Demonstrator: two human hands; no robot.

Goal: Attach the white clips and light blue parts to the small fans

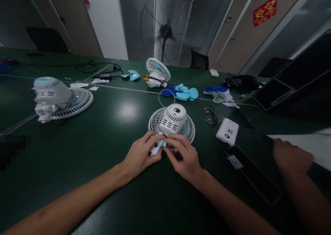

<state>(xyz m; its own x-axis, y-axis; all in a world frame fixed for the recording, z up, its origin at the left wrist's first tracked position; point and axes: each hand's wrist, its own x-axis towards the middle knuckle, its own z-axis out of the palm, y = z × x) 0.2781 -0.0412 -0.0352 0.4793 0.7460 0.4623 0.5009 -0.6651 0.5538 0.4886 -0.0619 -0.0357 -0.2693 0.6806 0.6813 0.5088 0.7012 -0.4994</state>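
A small white fan lies face down on the green table, its motor housing up and its round grille beneath. My left hand is closed around the white clip base at the fan's near side. A small light-blue knob sits on that base, and the fingertips of my right hand pinch it. A thin cable loops up behind the housing. My fingers partly cover the base.
Another fan lies to the left, a third at the back. Blue blades, gloves, glasses, a white power bank and a black phone-like slab are about. Another person's hand rests at the right.
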